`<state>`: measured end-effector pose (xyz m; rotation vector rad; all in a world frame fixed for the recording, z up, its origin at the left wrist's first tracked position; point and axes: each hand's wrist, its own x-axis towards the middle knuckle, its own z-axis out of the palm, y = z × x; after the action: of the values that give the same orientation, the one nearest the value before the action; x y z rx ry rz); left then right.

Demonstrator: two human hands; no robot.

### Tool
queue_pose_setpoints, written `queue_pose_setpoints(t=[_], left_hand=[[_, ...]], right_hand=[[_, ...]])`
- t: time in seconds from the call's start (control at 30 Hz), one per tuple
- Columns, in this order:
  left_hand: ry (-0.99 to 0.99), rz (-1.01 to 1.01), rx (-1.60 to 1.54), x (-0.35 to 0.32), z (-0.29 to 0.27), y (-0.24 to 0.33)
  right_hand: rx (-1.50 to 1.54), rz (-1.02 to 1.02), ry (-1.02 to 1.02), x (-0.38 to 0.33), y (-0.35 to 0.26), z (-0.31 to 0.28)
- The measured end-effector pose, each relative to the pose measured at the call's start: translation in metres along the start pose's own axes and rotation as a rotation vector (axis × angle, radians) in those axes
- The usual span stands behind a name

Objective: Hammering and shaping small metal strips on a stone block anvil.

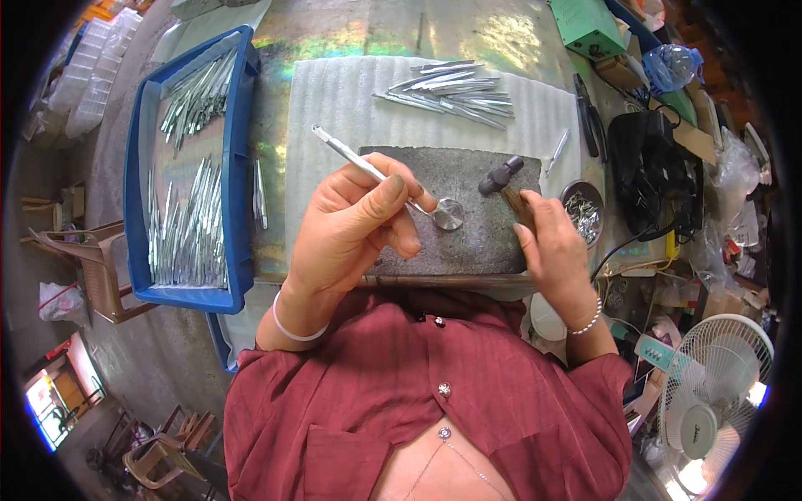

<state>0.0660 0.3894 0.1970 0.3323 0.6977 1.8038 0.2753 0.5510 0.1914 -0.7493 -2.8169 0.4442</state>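
The left hand (359,221) covers the middle of the thin metal tool (368,171), so only its upper end and the tip beside the small round metal block (448,214) show. The right hand (555,250) hides most of the hammer (504,179) handle; just the dark head and a short piece of wood are visible. The stone slab's (468,179) near edge disappears behind both hands. Small metal bits in the round dish (583,213) are too tiny to identify, possibly rivets. The fan (710,392) blurs toward the picture's dark rim at lower right.
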Motion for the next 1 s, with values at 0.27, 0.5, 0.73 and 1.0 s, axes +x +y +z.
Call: queue_pose_setpoints(t=[0.27,0.5,0.73,1.0], left_hand=[[0.109,-0.022,0.205,0.000,0.008,0.002],[0.118,-0.081,0.259,-0.001,0.000,0.002],[0.061,-0.134,0.340,-0.001,-0.010,0.000],[0.003,-0.110,0.801,-0.011,-0.010,0.001]], right_hand=[[-0.070,0.317,0.016,0.085,0.111,0.015],[-0.015,0.423,-0.063,0.117,0.140,0.034],[0.262,0.568,-0.086,0.116,0.140,0.024],[0.845,0.303,-0.025,0.071,0.042,-0.057]])
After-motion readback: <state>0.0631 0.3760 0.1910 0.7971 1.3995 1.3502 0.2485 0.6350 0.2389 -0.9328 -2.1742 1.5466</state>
